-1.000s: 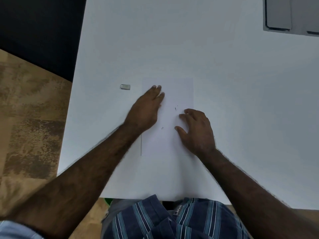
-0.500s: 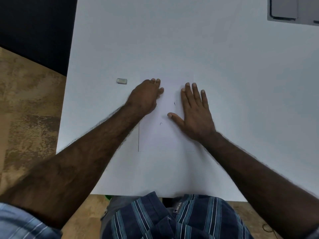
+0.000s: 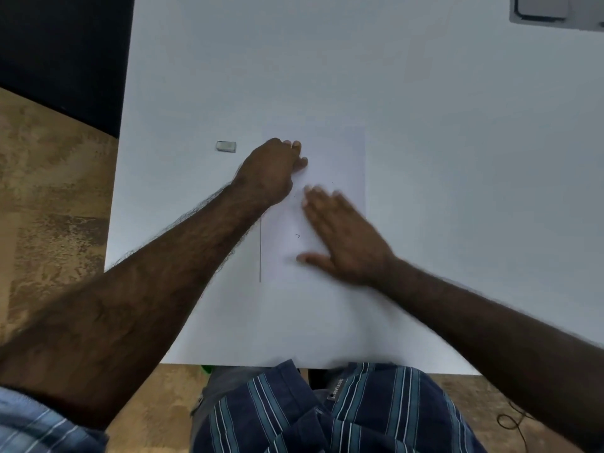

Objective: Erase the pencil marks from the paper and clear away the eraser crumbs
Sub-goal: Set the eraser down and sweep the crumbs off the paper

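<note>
Neither grip holds anything. The left hand (image 3: 274, 168) rests on the upper left part of the paper (image 3: 340, 158), its fingers bent over at the knuckles with the tips down on the sheet; whether it presses or merely rests cannot be told. The right hand (image 3: 343, 238) lies flat on the lower middle of the paper, fingers straight and together, pointing up and to the left, thumb spread toward the near edge; its outline is blurred. The two hands are close together but apart. The paper lies flat on the white counter (image 3: 457, 158), near the front edge, its long side running away from the person. A few small dark specks (image 3: 297, 236) show on the sheet between and beside the hands; whether they are pencil marks or crumbs cannot be told. The eraser (image 3: 226, 146), a small pale block, lies on the counter to the left of the paper, near the left hand and not touching it. A grey flat object (image 3: 555, 14) sits at the far right corner of the counter, cut off by the frame. A striped garment (image 3: 343, 413) shows at the bottom, and brown flooring (image 3: 49, 207) to the left of the counter.
</note>
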{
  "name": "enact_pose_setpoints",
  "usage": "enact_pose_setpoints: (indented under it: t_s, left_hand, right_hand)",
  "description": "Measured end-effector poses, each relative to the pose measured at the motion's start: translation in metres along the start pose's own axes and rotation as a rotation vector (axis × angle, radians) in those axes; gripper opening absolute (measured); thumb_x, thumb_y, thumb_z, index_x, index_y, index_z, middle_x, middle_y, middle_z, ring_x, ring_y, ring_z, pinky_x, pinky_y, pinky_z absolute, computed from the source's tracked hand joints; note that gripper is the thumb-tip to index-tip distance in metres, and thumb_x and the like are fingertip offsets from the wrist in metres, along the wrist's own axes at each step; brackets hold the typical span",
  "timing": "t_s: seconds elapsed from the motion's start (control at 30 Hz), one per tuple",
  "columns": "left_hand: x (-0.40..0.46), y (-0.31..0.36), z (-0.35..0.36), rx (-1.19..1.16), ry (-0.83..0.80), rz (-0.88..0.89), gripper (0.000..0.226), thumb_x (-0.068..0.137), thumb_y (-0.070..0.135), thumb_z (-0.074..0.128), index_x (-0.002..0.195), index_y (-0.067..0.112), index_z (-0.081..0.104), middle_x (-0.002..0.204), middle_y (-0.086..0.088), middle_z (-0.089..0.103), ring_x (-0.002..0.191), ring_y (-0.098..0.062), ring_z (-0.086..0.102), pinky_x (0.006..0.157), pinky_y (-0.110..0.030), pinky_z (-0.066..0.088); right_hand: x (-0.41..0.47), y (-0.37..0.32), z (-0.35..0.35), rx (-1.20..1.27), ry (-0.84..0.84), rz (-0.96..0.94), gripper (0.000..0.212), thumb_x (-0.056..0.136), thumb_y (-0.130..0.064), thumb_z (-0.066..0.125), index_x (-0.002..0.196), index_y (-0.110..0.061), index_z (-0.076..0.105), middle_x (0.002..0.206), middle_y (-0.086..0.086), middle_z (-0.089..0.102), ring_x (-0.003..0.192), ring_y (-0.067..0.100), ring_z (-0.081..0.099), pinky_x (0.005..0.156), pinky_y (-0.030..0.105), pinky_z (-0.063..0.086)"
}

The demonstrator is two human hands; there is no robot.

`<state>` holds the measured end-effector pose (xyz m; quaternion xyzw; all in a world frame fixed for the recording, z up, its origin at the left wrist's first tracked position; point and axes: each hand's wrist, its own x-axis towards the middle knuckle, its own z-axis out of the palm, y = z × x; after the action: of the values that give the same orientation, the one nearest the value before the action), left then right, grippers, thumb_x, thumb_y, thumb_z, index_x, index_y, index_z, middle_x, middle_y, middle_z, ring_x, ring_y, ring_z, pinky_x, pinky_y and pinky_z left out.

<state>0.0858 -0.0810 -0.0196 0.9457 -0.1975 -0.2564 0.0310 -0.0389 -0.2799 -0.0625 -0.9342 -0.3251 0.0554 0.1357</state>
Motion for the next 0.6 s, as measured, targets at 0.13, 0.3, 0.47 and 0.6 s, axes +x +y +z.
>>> enact_pose_setpoints:
  t_s: [0.13,0.3,0.47,0.6]
  left_hand:
    - [-0.001,0.001,-0.004,-0.015,-0.003,0.002,0.058,0.105,0.004,0.042,0.160,0.021,0.039,0.166,-0.011,0.037,0.152,-0.030,0.034,0.121,-0.041,0.033]
    - [-0.001,0.001,-0.002,-0.087,0.005,-0.001,0.055,0.107,0.006,0.043,0.160,0.019,0.040,0.168,-0.010,0.033,0.154,-0.029,0.032,0.124,-0.039,0.029]
    - [-0.003,0.002,-0.002,-0.135,0.023,-0.007,0.057,0.102,-0.003,0.046,0.157,0.008,0.042,0.166,-0.015,0.034,0.153,-0.034,0.031,0.124,-0.045,0.027]
    - [-0.003,0.000,-0.002,-0.125,0.006,0.016,0.055,0.104,0.000,0.043,0.157,0.016,0.046,0.168,-0.010,0.034,0.153,-0.030,0.033,0.123,-0.042,0.030]
  right_hand:
    - [0.022,0.045,-0.007,-0.140,-0.014,0.317,0.104,0.103,-0.078,0.030,0.166,0.002,0.011,0.176,0.022,0.005,0.166,0.034,0.002,0.135,0.053,0.007]
    - [0.019,0.019,0.007,-0.093,-0.047,0.223,0.112,0.099,-0.084,0.031,0.166,0.003,0.009,0.176,0.025,0.001,0.165,0.036,-0.002,0.134,0.055,0.010]
    - [-0.013,-0.037,0.014,0.014,-0.164,-0.158,0.107,0.100,-0.082,0.036,0.168,-0.003,0.009,0.177,0.018,0.002,0.166,0.030,-0.002,0.134,0.052,0.014]
    - [-0.004,-0.016,0.004,0.046,-0.073,-0.111,0.101,0.102,-0.076,0.041,0.167,-0.001,0.017,0.177,0.018,0.010,0.166,0.030,0.007,0.134,0.052,0.015]
